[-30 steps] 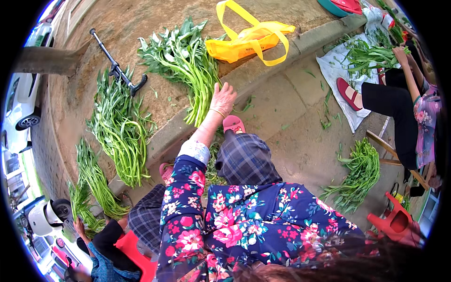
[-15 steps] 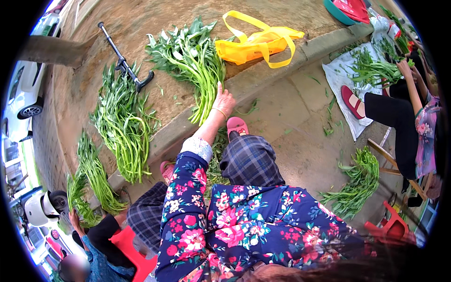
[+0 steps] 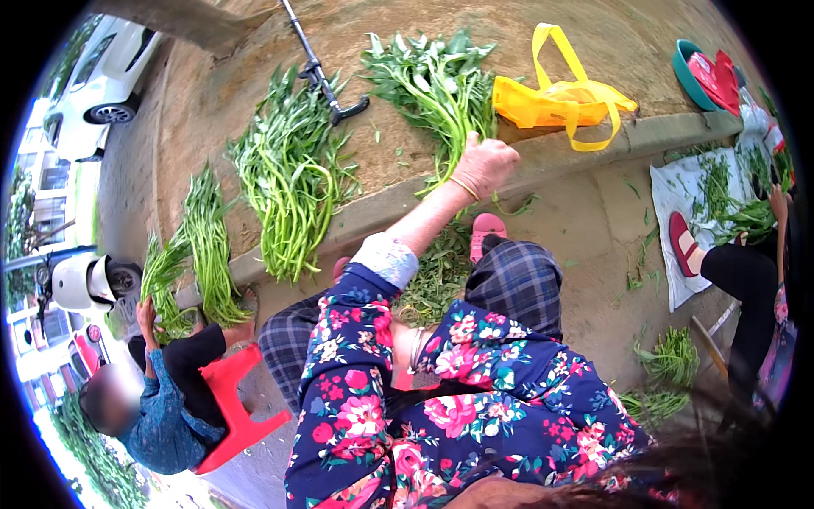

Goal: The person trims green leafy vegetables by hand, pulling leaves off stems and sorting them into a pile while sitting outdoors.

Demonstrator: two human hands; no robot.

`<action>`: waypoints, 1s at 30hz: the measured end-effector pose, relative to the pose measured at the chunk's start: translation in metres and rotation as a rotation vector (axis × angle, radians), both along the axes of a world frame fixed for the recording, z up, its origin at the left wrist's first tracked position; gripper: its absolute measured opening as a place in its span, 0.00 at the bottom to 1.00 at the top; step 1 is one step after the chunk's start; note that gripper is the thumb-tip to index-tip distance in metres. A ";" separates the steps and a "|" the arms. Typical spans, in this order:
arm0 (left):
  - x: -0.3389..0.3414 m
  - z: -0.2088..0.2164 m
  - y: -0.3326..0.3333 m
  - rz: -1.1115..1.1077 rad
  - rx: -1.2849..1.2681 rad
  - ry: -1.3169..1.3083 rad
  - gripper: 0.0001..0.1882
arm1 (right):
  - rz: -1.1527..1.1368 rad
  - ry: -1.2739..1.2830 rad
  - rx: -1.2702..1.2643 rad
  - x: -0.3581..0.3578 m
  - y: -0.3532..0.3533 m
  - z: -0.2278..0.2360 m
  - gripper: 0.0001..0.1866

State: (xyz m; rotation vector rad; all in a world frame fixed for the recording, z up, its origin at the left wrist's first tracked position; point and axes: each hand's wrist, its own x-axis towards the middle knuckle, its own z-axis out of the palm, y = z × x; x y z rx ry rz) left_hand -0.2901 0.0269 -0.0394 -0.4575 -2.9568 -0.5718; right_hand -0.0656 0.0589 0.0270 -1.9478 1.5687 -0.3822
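My left hand (image 3: 485,167), wearing a thin gold bangle, reaches forward to the right edge of a bundle of water spinach (image 3: 434,83). Its fingers are curled in beside the green stems, and whatever they hold is hidden. That bundle lies on bare earth behind a low kerb, leaves pointing away from me. Left of it are a larger water spinach heap (image 3: 292,191) and a slimmer one (image 3: 210,246). Over my lap, my right hand (image 3: 404,352) shows only partly, next to a bracelet; the left sleeve covers its fingers.
A yellow bag (image 3: 551,103) rests by the concrete kerb (image 3: 585,148). A crutch (image 3: 315,76) touches the large heap. One person (image 3: 170,416) sits left on a red stool (image 3: 229,399); another's leg (image 3: 738,267) is beside a white sheet (image 3: 674,199). Loose leaves (image 3: 437,280) lie between my feet.
The view has shifted, so things appear farther right. My left hand has drawn slightly back from the bundle, its fingers more curled. Part of my right hand has come into view over the lap.
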 end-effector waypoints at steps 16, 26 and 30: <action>0.194 -0.023 -0.268 1.070 0.744 -0.519 0.10 | -0.152 -0.092 -0.054 -0.019 -0.025 -0.002 0.08; 0.199 -0.077 -0.265 1.014 0.030 -0.472 0.11 | -0.115 -0.024 0.058 -0.022 -0.028 -0.018 0.18; 0.203 -0.081 -0.238 1.327 0.045 -0.510 0.11 | -0.130 -0.007 0.105 -0.022 -0.028 -0.020 0.19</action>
